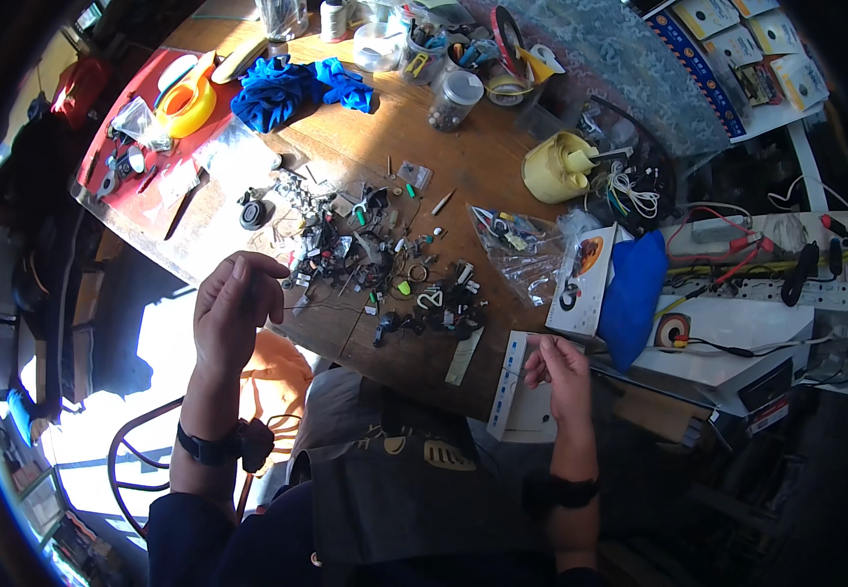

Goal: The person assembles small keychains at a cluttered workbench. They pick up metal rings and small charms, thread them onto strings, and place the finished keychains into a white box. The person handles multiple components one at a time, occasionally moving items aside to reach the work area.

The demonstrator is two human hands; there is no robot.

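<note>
Along the near left edge of the wooden desk (385, 137), the left hand (240, 298) hangs with its fingers bent down toward the thumb. Its grip is nearly closed; a thin dark line shows beside the fingertips, but I cannot tell whether they have hold of it. At the right end of the near edge, the right hand (559, 370) is above a flat white piece (525, 416), its fingers half curled and close together; whether its grip has hold of anything small, I cannot tell.

Between the 2 hands and farther in, small loose parts (331, 240) lie in a spread-out heap on the wood, black, grey and white with a few green bits. A see-through bag (532, 269) of mixed parts lies to the right of them, and a tiny see-through packet (414, 176) lies at the far side.

Beyond the heap, a see-through jar (455, 95) with a white lid holds small, mostly dark pieces. Behind it, a see-through tub (422, 61) is packed with tools, some with coloured handles, and a whitish round tub (378, 47) stands to its left, contents unclear. On the right, a yellow tub (544, 174) holds paler yellow cylinders, with white cables (634, 191) bundled beside it.
</note>
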